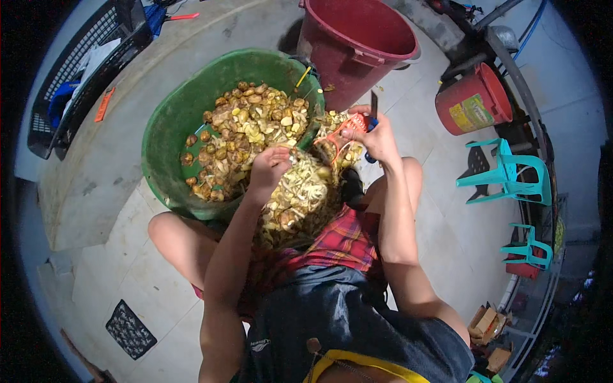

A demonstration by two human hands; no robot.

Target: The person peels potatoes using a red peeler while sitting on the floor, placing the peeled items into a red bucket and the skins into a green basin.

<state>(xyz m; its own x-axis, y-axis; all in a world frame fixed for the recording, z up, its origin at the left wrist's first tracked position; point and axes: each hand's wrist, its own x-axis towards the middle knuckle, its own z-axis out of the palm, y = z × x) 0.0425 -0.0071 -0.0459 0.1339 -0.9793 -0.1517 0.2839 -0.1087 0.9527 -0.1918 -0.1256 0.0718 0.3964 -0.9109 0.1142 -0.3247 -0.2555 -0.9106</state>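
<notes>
My left hand [274, 168] is curled at the near rim of a large green plastic tub [165, 129]; whether it grips a small piece I cannot tell. Pale and brown vegetable pieces, some whole and round, fill much of the tub. My right hand [376, 139] holds an orange plastic grater or peeler [353, 125], together with a blue-handled knife [374, 105] whose dark blade points away from me. Between my knees sits a heap of pale shreds and peelings [306, 191]. More pieces lie beyond it, under the orange tool.
A tall red bin [335, 62] stands behind the tub. A red bucket [462, 107] and turquoise plastic chairs [512, 172] are at the right. At the left are a dark crate [91, 38], an orange tool [104, 104] on a ledge and a floor mat [130, 329].
</notes>
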